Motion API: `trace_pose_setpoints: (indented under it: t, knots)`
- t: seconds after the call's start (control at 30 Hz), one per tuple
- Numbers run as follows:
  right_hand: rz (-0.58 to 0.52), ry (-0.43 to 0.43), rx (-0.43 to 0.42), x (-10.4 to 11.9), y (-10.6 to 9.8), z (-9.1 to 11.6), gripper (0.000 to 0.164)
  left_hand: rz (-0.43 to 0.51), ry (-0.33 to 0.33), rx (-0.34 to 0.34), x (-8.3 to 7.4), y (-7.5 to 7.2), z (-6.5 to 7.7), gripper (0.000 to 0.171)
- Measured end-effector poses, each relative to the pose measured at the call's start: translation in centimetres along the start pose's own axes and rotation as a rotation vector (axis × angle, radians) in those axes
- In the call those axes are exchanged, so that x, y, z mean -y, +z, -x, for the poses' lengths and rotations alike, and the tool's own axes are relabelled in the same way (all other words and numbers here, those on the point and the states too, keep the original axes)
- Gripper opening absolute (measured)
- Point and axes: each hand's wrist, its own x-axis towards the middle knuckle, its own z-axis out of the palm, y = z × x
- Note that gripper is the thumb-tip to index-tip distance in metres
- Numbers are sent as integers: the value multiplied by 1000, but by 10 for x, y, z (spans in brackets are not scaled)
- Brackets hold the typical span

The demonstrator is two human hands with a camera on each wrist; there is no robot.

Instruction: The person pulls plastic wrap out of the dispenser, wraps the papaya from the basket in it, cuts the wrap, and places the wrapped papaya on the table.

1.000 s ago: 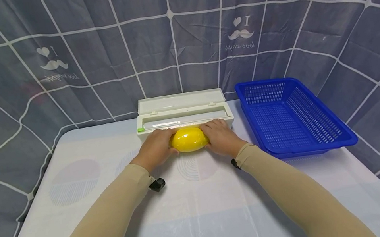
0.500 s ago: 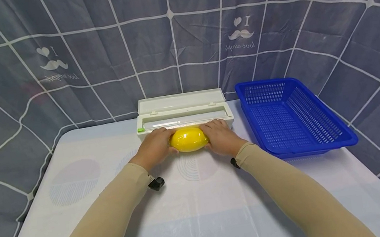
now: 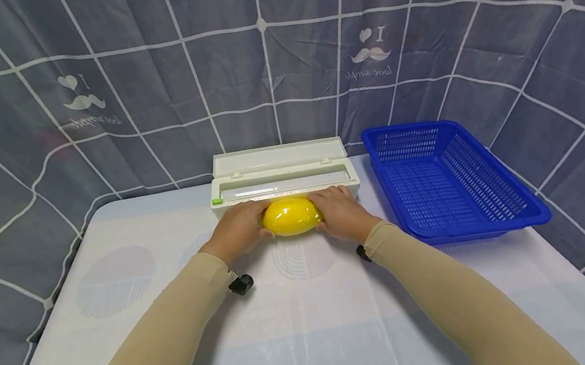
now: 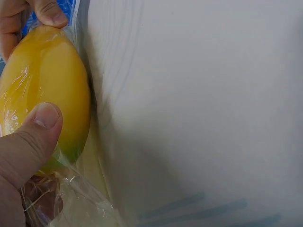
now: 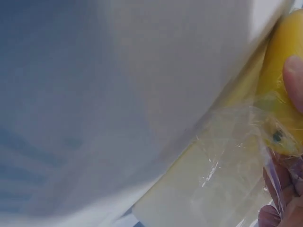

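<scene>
A yellow mango [image 3: 291, 216] with green at its end is wrapped in clear cling film [image 4: 78, 194]. My left hand [image 3: 238, 226] holds it by its left end, thumb on the near side. At the other end my right hand [image 3: 343, 211] grips it, with film bunched around the fingers in the right wrist view. Right behind the mango stands a white cling film dispenser [image 3: 283, 176], its lid raised and a roll inside. A green slider [image 3: 216, 201] sits at the dispenser's left front corner. In both wrist views loose film trails from the mango beside the dispenser's pale wall.
To the right of the dispenser stands a blue plastic basket [image 3: 437, 188] with slotted walls. A pale patterned cloth [image 3: 302, 341] covers the table. Behind and along both sides hangs a grey curtain [image 3: 299, 64] with white lines.
</scene>
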Motion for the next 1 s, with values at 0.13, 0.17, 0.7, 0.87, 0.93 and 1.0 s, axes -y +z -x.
trace_pose_setpoints:
  t: [0.13, 0.17, 0.7, 0.87, 0.93, 1.0]
  knots:
    - [-35, 13, -11, 1, -1, 1, 68, 1, 0, 2, 1, 0, 1, 77]
    - [-42, 15, -11, 1, -1, 1, 69, 2, -3, 3, 1, 0, 1, 77]
    - [-55, 11, -88, -3, -2, 3, 63, -15, 27, -46, 12, -1, 10, 65]
    - [-76, 1, -112, -3, -2, 3, 62, -76, -20, -61, 4, -1, 12, 81]
    - [-75, -1, -113, -3, -2, 3, 61, -81, -9, -86, 1, 1, 11, 87]
    - [-74, 0, -111, -3, -2, 4, 60, -89, 10, -108, -3, 4, 11, 91]
